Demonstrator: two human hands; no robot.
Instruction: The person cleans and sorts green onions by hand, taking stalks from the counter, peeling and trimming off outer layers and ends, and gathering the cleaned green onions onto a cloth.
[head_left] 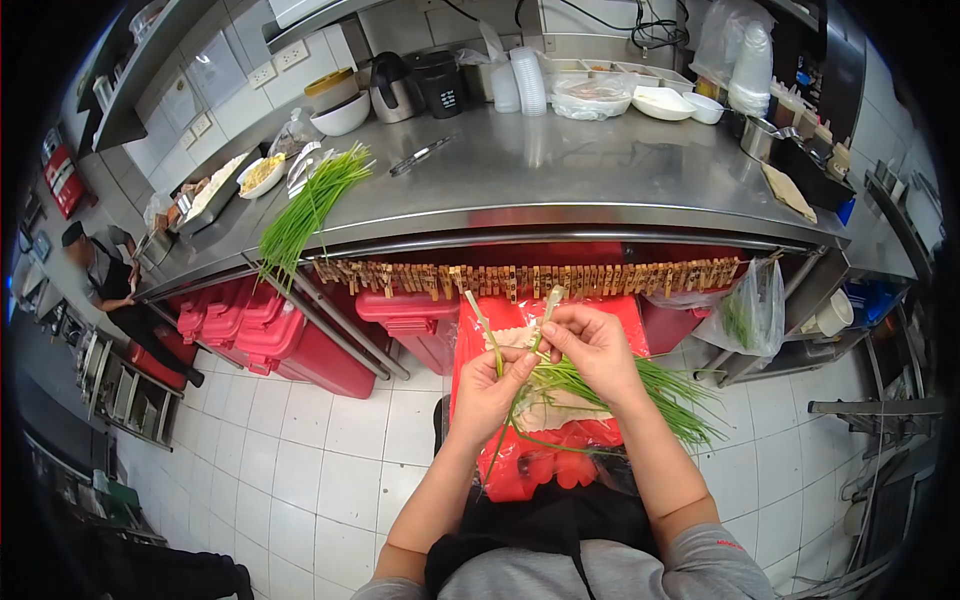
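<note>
Thin green stalks with pale ends are pinched in my left hand [492, 385], one pale tip rising to its upper left. My right hand [590, 345], close beside it, has its fingers closed on more green stalks, whose pale tip points up. Below my hands lies a loose bunch of long green stalks [665, 400], spreading to the right over a red plastic bag [512, 462]. Pale, ragged-edged material [550, 412] lies under the stalks. The exact spot where my fingertips meet the stalks is partly hidden.
A steel counter [520, 170] runs across ahead, its front hung with wooden clothespins [440, 278]. Another green bunch [315, 205] hangs over its left edge near a pen [420, 156]. Red bins [300, 350] stand below. A person [110, 290] stands far left.
</note>
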